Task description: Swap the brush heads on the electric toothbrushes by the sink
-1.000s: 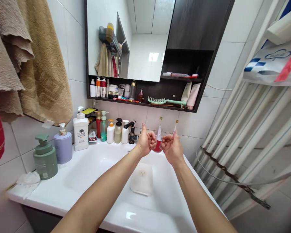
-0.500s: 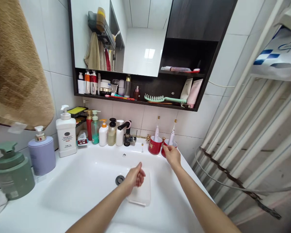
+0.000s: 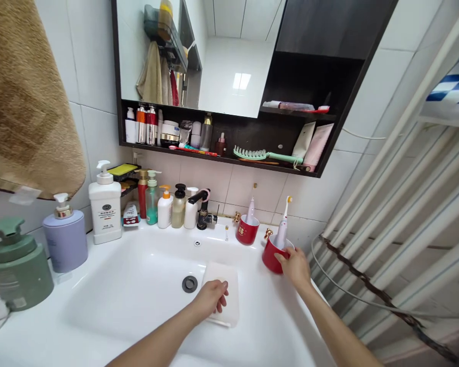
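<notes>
My right hand [image 3: 296,267] is closed around the side of a red cup [image 3: 271,257] at the right rim of the sink. In that cup leans an electric toothbrush [image 3: 282,229] with a yellow and white head. Another red cup [image 3: 247,233], also with an electric toothbrush [image 3: 250,210] in it, stands behind to the left. My left hand [image 3: 212,297], its fingers loosely curled, hovers over a pale rectangular tray [image 3: 229,275] lying in the white sink [image 3: 137,300]; whether anything is in those fingers is hidden.
A black faucet [image 3: 202,214] rises at the back of the sink. Several pump bottles, among them a white one [image 3: 105,209] and a green one [image 3: 19,270], line the left and back rim. A mirror cabinet [image 3: 222,163] hangs above; pipes [image 3: 371,188] run along the right wall.
My right hand has brought the front red cup with its toothbrush toward me and to the right, away from the back rim. My left hand has dropped slightly lower. The view has shifted a little.
</notes>
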The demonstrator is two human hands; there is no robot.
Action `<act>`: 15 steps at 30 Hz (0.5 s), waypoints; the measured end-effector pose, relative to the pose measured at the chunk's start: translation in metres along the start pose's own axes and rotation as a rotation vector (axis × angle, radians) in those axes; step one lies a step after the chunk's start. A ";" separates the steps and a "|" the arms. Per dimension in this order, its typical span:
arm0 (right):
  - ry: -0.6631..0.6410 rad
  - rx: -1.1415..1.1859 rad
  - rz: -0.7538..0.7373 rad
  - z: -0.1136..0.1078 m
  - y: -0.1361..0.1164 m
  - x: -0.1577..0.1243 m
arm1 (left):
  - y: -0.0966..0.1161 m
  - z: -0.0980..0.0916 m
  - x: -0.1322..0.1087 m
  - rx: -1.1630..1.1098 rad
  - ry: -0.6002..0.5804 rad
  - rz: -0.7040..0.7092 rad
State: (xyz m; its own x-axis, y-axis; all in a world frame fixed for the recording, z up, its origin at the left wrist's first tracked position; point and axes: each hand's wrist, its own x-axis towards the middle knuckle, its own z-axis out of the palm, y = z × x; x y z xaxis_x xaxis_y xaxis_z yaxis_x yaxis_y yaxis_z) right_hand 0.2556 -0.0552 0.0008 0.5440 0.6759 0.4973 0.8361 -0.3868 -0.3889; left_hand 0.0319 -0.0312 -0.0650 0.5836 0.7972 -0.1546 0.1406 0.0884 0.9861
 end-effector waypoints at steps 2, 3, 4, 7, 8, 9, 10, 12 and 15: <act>-0.005 0.007 -0.057 -0.009 -0.001 -0.022 | 0.005 0.001 -0.002 0.004 0.051 0.033; -0.016 0.020 -0.078 -0.012 -0.003 -0.033 | 0.009 0.003 -0.003 0.009 0.078 0.053; -0.032 0.040 -0.093 -0.014 -0.006 -0.044 | 0.014 0.004 -0.004 0.017 0.106 0.074; -0.107 0.122 -0.122 -0.010 -0.021 -0.071 | 0.029 0.008 -0.001 0.053 0.182 0.144; -0.138 0.149 -0.128 -0.006 -0.027 -0.078 | 0.034 0.009 0.001 0.067 0.205 0.169; -0.167 0.174 -0.131 -0.001 -0.033 -0.085 | 0.039 0.009 0.005 0.080 0.229 0.193; -0.196 0.195 -0.133 0.004 -0.039 -0.091 | 0.043 0.008 0.009 0.091 0.252 0.210; -0.240 0.230 -0.132 0.015 -0.050 -0.100 | 0.048 0.004 0.020 0.110 0.299 0.219; -0.274 0.268 -0.137 0.028 -0.063 -0.108 | 0.048 -0.006 0.035 0.133 0.341 0.185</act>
State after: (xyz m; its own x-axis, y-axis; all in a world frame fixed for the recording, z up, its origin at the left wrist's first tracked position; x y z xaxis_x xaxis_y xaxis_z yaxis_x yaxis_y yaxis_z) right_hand 0.1425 -0.0865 -0.0499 0.3599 0.8659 0.3474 0.8318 -0.1292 -0.5399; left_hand 0.0547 0.0048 -0.0227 0.3136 0.9466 0.0754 0.1733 -0.1351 0.9756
